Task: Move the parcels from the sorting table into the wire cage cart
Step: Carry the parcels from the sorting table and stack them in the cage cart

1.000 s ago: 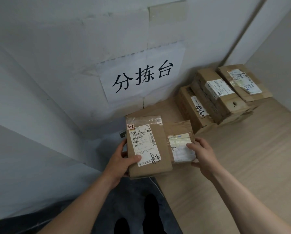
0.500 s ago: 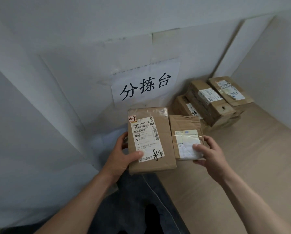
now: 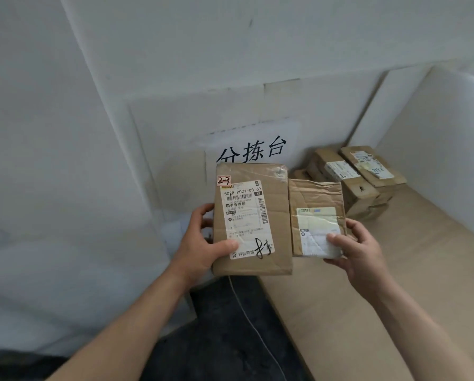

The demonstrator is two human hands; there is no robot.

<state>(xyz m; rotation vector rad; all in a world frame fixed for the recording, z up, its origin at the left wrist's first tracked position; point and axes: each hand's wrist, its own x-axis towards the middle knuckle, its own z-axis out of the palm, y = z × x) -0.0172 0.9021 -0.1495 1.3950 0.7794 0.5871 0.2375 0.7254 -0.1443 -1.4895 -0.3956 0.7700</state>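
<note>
My left hand [image 3: 200, 243] grips a larger brown cardboard parcel [image 3: 278, 215] with a white shipping label and a "2-3" tag, thumb on its face. My right hand [image 3: 362, 248] pinches a smaller crumpled brown parcel [image 3: 315, 195] by its lower right corner, thumb on its label. Both parcels are held up in the air, side by side, above the left edge of the wooden sorting table [image 3: 395, 298]. Several more parcels [image 3: 351, 174] are stacked in the table's back corner. The wire cage cart is out of view.
A white wall with a paper sign [image 3: 258, 144] in black characters stands behind the table. White panels close in the left side and the right. Dark floor [image 3: 225, 339] with a thin white cable lies below, left of the table.
Both hands have lifted their parcels off the table and raised them. The view has tilted up, so the stack in the corner sits farther back.
</note>
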